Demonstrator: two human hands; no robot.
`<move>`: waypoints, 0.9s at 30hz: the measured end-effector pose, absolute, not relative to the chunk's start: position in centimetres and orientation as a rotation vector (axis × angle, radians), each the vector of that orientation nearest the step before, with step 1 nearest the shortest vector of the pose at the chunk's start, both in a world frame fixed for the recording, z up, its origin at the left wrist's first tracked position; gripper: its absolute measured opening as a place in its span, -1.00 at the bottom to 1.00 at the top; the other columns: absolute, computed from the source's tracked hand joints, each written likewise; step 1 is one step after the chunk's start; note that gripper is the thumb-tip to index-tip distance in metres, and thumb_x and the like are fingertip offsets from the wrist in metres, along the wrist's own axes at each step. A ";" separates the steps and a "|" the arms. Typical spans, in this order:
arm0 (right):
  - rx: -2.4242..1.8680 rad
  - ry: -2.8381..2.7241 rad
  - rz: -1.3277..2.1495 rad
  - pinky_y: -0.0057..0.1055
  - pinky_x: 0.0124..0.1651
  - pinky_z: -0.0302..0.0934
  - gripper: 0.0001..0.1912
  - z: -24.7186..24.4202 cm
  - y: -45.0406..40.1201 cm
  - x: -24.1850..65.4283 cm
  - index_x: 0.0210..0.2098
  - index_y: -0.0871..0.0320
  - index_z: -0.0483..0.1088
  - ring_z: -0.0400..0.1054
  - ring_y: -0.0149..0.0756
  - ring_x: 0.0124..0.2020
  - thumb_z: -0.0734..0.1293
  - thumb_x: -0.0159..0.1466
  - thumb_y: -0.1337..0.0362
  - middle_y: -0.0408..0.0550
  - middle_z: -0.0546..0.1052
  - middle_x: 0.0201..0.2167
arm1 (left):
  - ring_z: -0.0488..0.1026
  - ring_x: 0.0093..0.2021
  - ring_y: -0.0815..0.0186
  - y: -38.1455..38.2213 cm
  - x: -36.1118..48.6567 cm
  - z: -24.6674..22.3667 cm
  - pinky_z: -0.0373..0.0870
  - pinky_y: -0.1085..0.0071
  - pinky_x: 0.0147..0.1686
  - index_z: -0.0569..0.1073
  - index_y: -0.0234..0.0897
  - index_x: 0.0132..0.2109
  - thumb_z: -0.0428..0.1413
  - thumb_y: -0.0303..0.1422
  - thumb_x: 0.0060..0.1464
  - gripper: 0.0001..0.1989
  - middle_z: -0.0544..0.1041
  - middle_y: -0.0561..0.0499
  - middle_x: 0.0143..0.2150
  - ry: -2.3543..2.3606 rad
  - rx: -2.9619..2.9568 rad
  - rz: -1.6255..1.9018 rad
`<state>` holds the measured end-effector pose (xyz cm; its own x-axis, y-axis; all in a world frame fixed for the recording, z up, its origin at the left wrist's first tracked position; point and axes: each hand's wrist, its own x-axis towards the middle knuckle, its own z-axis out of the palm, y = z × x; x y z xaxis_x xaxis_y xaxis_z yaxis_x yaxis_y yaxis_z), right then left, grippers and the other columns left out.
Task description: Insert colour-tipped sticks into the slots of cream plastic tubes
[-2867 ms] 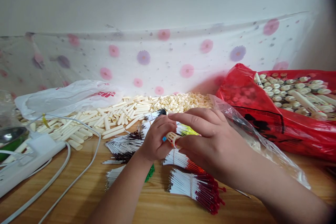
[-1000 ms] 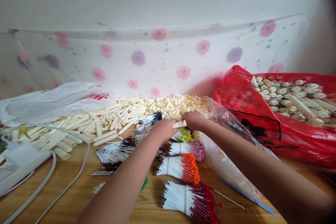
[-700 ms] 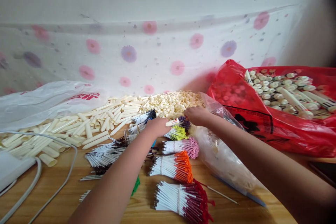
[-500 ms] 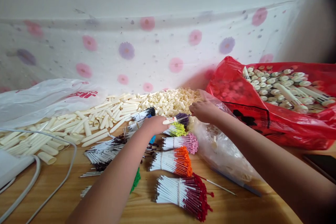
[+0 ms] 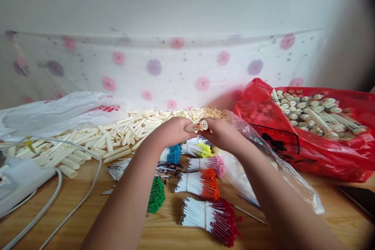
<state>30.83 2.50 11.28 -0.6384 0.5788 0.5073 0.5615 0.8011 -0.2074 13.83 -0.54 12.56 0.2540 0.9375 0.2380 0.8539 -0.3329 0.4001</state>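
Observation:
Closed round a cream slotted pen part (image 5: 199, 126), my left hand (image 5: 175, 131) holds it above the refill bundles, its round end facing right. My right hand (image 5: 217, 131) is at that end with its fingers drawn together; whatever its fingertips pinch is hidden. Beneath the hands lie bundles of white refills with coloured ends: blue (image 5: 174, 154), yellow (image 5: 203, 150), pink (image 5: 218, 165), orange (image 5: 209, 184), dark red (image 5: 224, 218) and green (image 5: 156, 195). Purple ends are partly covered by my right hand.
Cream barrels (image 5: 117, 134) and small cream parts (image 5: 208, 114) are heaped at the back. On the right, a red bag (image 5: 263, 125) holds pens beside a clear plastic bag (image 5: 293, 179). A power strip (image 5: 26, 175) with cables is at left, a dark flat object (image 5: 359, 199) at far right.
My right hand has moved left and down from the purple refills to the pen part. My left hand has raised the part and turned its round end to the right. The view has tilted up slightly.

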 end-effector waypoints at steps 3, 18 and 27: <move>-0.731 -2.205 0.166 -0.52 -0.47 0.00 -0.90 12.3 2.3 29.9 -0.49 0.17 0.26 0.18 -0.46 -0.51 0.22 0.15 0.32 -0.17 0.35 -0.55 | 0.25 -0.52 0.42 -1.2 13.2 14.8 0.11 0.51 -0.55 0.36 -0.24 -0.44 0.05 -0.26 -0.10 -0.86 0.35 0.14 -0.51 1.619 2.309 0.784; -0.296 -1.816 0.629 -0.47 -0.45 0.13 -0.94 12.8 0.7 30.3 -0.42 0.16 0.35 0.22 -0.46 -0.47 0.32 0.08 0.32 -0.17 0.37 -0.52 | 0.27 -0.50 0.42 -3.6 14.5 15.4 0.22 0.51 -0.51 0.36 -0.28 -0.48 0.06 -0.30 -0.08 -0.86 0.32 0.11 -0.54 1.279 2.261 1.247; -0.108 -1.540 0.677 -0.38 -0.34 0.32 -0.88 14.0 -2.5 31.3 -0.39 0.05 0.34 0.36 -0.42 -0.42 0.32 0.09 0.39 -0.19 0.41 -0.44 | 0.33 -0.42 0.37 -2.5 14.9 14.2 0.30 0.42 -0.39 0.37 -0.27 -0.45 0.03 -0.33 0.01 -0.86 0.39 0.03 -0.48 1.135 2.578 1.628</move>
<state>31.26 -2.46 14.04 -0.1102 0.4641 0.8789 -0.3342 0.8155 -0.4726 14.93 -2.52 14.20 0.2582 0.4955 0.8293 0.6066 -0.7513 0.2600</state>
